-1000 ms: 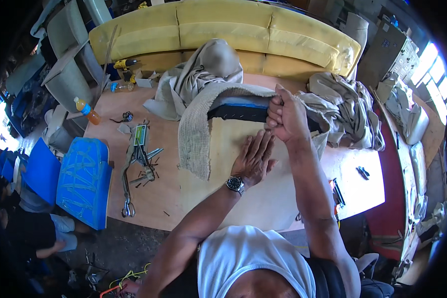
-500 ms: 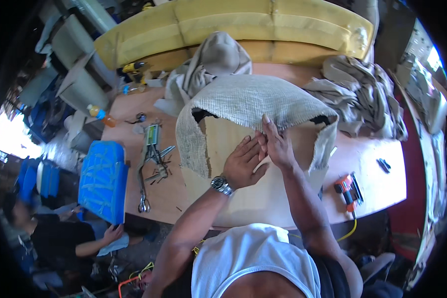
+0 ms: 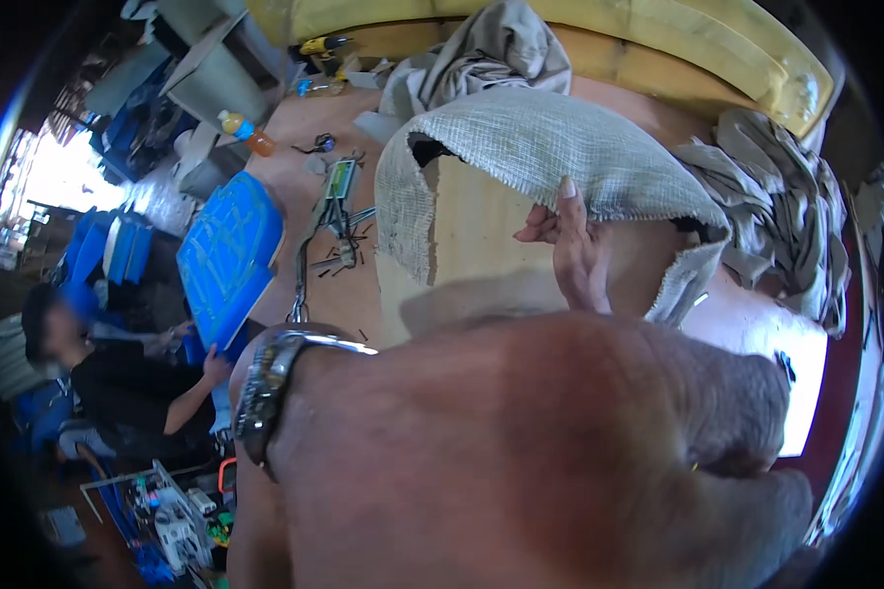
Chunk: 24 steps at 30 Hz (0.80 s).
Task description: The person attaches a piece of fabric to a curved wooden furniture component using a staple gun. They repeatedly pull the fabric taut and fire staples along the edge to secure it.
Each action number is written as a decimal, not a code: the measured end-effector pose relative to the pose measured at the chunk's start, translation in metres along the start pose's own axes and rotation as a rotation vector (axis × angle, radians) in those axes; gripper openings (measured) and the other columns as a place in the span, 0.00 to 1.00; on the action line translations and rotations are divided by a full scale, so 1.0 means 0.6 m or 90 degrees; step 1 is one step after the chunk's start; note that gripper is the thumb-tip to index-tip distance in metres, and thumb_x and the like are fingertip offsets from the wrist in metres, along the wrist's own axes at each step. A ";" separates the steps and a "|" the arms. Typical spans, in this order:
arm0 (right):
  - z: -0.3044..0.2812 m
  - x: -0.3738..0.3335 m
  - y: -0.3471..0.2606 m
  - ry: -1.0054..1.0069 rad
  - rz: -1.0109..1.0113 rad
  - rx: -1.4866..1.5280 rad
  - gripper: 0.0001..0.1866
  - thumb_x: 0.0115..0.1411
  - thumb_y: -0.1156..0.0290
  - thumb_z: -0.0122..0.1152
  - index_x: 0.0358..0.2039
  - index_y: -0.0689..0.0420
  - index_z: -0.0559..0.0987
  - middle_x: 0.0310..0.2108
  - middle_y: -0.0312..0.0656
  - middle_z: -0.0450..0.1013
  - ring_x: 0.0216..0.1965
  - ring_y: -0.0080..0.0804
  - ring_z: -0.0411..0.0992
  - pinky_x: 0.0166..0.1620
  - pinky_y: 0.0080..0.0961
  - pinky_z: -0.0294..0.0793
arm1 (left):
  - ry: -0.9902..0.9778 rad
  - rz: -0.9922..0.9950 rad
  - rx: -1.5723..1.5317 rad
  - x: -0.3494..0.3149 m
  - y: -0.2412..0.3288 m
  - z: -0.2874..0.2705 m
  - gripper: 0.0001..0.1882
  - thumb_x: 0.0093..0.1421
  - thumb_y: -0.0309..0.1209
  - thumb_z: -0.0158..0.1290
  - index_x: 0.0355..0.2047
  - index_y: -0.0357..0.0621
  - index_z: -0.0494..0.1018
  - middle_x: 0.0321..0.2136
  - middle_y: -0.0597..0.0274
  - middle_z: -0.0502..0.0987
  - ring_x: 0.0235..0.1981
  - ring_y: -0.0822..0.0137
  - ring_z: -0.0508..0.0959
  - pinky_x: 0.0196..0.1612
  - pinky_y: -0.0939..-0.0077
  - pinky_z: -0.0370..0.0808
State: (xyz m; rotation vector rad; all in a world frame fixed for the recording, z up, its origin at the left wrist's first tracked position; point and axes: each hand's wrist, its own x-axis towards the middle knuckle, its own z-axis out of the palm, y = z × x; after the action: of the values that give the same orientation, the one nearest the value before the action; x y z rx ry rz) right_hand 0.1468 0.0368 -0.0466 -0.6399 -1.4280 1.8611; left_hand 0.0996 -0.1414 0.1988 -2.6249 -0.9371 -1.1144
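Observation:
A piece of coarse woven beige-grey fabric point(image 3: 530, 133) drapes over a curved, pale wooden panel point(image 3: 481, 221), its frayed edge facing me. My right hand point(image 3: 581, 260) is closed at the middle of that edge, thumb on top of the cloth and fingers at its underside. Raised close to the camera, my left hand point(image 3: 521, 442) fills the lower part of the view, a metal watch point(image 3: 265, 393) on its wrist. Its thumb and fingers are bent toward each other; what lies between them is hidden. It is off the fabric and covers the table's near side.
Scissors, pliers-like tools and nails lie around a green-topped tool point(image 3: 342, 182) on the left. Crumpled fabric point(image 3: 776, 206) is heaped at right; a yellow foam piece point(image 3: 678, 59) spans the back. At left a co-worker point(image 3: 133, 388) holds a blue panel point(image 3: 231, 255). An orange-drink bottle point(image 3: 248, 134) stands near.
My left hand has left the fabric edge and come up close to the camera, toward the right. My right hand stays at the edge. The whole view has shifted and tilted.

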 end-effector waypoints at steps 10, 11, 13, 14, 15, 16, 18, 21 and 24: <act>0.024 0.023 -0.040 0.101 0.121 0.145 0.26 0.69 0.47 0.54 0.44 0.63 0.78 0.31 0.47 0.79 0.26 0.33 0.80 0.28 0.31 0.83 | 0.087 -0.030 -0.132 -0.147 -0.055 -0.138 0.07 0.65 0.26 0.52 0.42 0.42 0.75 0.29 0.63 0.81 0.31 0.64 0.81 0.36 0.65 0.78; 0.021 0.023 -0.058 0.119 0.138 0.163 0.26 0.69 0.48 0.55 0.44 0.63 0.77 0.31 0.47 0.79 0.26 0.33 0.80 0.28 0.31 0.83 | 0.117 -0.063 -0.158 -0.168 -0.084 -0.124 0.07 0.65 0.26 0.51 0.42 0.43 0.75 0.29 0.64 0.80 0.31 0.64 0.80 0.36 0.65 0.78; 0.025 0.028 -0.068 0.120 0.155 0.178 0.25 0.69 0.49 0.56 0.44 0.62 0.77 0.31 0.48 0.78 0.26 0.34 0.80 0.28 0.31 0.83 | 0.226 -0.137 -0.195 -0.209 -0.129 -0.086 0.10 0.65 0.24 0.49 0.45 0.39 0.74 0.28 0.61 0.80 0.31 0.63 0.80 0.35 0.64 0.78; 0.029 0.033 -0.071 0.110 0.153 0.179 0.25 0.68 0.49 0.56 0.45 0.62 0.77 0.32 0.48 0.78 0.26 0.34 0.80 0.27 0.31 0.83 | 0.225 -0.183 -0.201 -0.221 -0.145 -0.088 0.12 0.65 0.24 0.48 0.47 0.35 0.73 0.28 0.58 0.80 0.32 0.63 0.80 0.36 0.65 0.78; 0.031 0.036 -0.070 0.102 0.151 0.179 0.24 0.68 0.49 0.57 0.45 0.62 0.77 0.32 0.48 0.78 0.26 0.35 0.80 0.27 0.31 0.83 | 0.226 -0.227 -0.210 -0.231 -0.163 -0.095 0.14 0.66 0.23 0.46 0.50 0.32 0.72 0.28 0.56 0.79 0.33 0.63 0.80 0.37 0.66 0.78; 0.032 0.038 -0.066 0.116 0.145 0.186 0.24 0.69 0.49 0.56 0.44 0.62 0.77 0.31 0.47 0.77 0.25 0.34 0.79 0.27 0.30 0.82 | 0.224 -0.274 -0.196 -0.233 -0.183 -0.098 0.13 0.66 0.24 0.47 0.49 0.32 0.73 0.29 0.56 0.79 0.33 0.65 0.80 0.38 0.68 0.78; 0.045 0.048 -0.053 0.137 0.129 0.196 0.23 0.69 0.49 0.54 0.44 0.61 0.77 0.29 0.44 0.76 0.23 0.32 0.77 0.26 0.29 0.80 | 0.222 -0.366 -0.159 -0.230 -0.229 -0.104 0.11 0.68 0.26 0.49 0.47 0.32 0.75 0.32 0.56 0.79 0.33 0.69 0.79 0.40 0.73 0.78; 0.070 0.023 -0.040 0.211 -0.009 -0.040 0.19 0.73 0.56 0.50 0.35 0.60 0.73 0.25 0.37 0.68 0.18 0.25 0.66 0.23 0.27 0.74 | 0.139 -0.383 -0.256 -0.220 -0.358 -0.106 0.13 0.70 0.28 0.47 0.49 0.34 0.75 0.35 0.58 0.79 0.36 0.71 0.79 0.46 0.77 0.75; 0.044 0.003 -0.033 0.150 -0.060 -0.100 0.22 0.75 0.57 0.46 0.27 0.60 0.72 0.19 0.36 0.65 0.20 0.25 0.69 0.24 0.27 0.73 | 0.057 -0.481 -0.303 -0.176 -0.488 -0.049 0.16 0.74 0.36 0.44 0.50 0.36 0.74 0.40 0.59 0.79 0.41 0.72 0.78 0.49 0.74 0.74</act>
State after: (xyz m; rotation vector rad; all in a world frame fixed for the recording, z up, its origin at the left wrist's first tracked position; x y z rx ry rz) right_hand 0.1307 0.0251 -0.0202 -0.8244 -1.4315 1.5551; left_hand -0.1484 0.0293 0.1148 -2.5525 -1.9393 -1.7804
